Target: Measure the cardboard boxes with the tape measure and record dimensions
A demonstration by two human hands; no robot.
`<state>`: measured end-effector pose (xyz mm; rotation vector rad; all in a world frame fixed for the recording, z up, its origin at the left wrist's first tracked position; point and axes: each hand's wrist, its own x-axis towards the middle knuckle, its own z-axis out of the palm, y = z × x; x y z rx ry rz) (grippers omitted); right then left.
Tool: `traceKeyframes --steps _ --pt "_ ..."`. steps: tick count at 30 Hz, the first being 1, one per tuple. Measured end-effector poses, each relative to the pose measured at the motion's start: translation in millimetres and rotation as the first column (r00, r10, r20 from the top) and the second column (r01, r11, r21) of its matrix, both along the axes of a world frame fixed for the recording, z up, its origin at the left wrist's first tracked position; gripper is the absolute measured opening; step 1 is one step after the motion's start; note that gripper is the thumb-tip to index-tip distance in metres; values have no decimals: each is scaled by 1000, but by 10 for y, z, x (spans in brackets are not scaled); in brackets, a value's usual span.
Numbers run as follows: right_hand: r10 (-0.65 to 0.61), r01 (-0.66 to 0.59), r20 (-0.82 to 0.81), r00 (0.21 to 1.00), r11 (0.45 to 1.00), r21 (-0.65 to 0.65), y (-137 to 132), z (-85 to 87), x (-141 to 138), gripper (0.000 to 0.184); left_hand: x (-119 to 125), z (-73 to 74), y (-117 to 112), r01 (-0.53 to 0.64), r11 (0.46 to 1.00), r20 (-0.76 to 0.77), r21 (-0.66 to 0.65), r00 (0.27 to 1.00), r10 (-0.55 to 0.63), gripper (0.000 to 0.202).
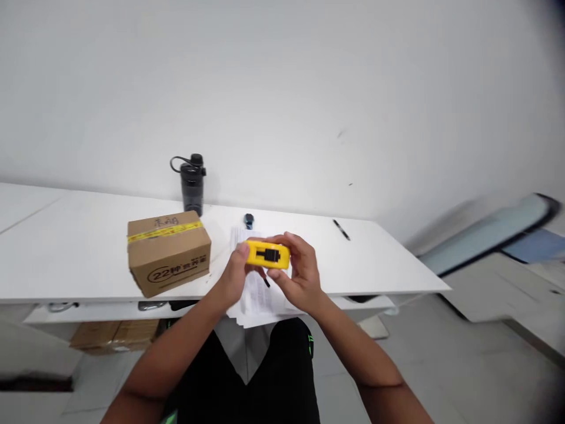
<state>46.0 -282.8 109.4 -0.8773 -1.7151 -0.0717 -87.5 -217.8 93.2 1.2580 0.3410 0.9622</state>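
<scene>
Between both hands, above the desk's front edge, is a yellow utility knife (251,252) with a black slider in a slot; no blade shows. My left hand (233,275) pinches its left end with thumb and fingers. At the other end, my right hand (300,274) grips it with the thumb below and fingers behind and above. Beneath them lie printed paper sheets (255,300), partly hidden and jutting over the desk edge. The dark tip of a thin object (266,282) shows under the knife; its kind is unclear.
A taped cardboard box (172,259) sits left on the white desk (362,259). Behind it stands a dark shaker bottle (192,191). A watch (249,220) lies beyond the papers, a black pen (341,229) to the right. Brown boxes (115,337) are under the desk.
</scene>
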Motion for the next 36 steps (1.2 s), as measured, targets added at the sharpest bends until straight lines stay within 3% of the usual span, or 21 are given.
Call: traceKeyframes --steps 2,3,5,6,8,10,14,18,21,24,26,29,31,33,34,36 --pt "-237 237 -19 971 971 17 78 -263 334 44 367 -133 322 -90 995 -124 36 988 94 68" --pt "-346 345 -39 937 938 -36 142 -382 489 39 513 -213 489 -211 976 -187 56 958 218 67" --pt "-552 529 -11 834 804 -273 281 -587 747 40 691 -397 798 -406 889 -259 212 854 451 58" --pt "-578 558 83 812 726 -402 344 -671 842 42 724 -495 927 -411 839 -273 357 813 514 50" --pt "-548 558 188 815 654 -511 449 -801 964 41 710 -676 1122 -439 735 -275 516 728 628 42" --pt "-469 530 262 843 643 -554 553 -890 1005 38 654 -815 1248 -453 674 -265 583 678 685 40" --pt "-341 526 400 850 576 -626 917 -998 975 44 612 -965 1377 -472 615 -245 631 631 736 41" --pt "-303 548 458 836 507 -665 1330 -1046 1023 33 654 -1043 1423 -448 620 -279 645 617 736 43" --pt "-373 553 410 832 497 -669 1373 -1030 1206 21 667 -1072 1434 -436 633 -312 640 604 733 43" --pt "-496 538 280 822 513 -669 1125 -1030 1380 33 668 -1068 1427 -447 626 -322 639 583 746 41" --pt "-517 481 173 838 552 -681 879 -1081 1375 44 671 -1051 1416 -423 636 -335 645 591 733 40" --pt "-440 334 42 897 613 -716 560 -1220 1165 54 681 -1022 1400 -388 657 -355 647 609 709 39" --pt "-294 75 -159 943 650 -756 441 -1307 987 54 687 -1008 1392 -383 657 -368 649 598 712 38" --pt "-195 -143 -348 917 655 -742 396 -1354 865 52 693 -999 1385 -378 655 -384 654 580 718 37" --pt "-197 -178 -396 897 659 -731 393 -1362 834 51 696 -995 1381 -375 654 -388 657 575 720 35" --pt "-290 -96 -380 879 672 -735 403 -1355 825 51 705 -986 1371 -370 644 -380 669 575 725 30"
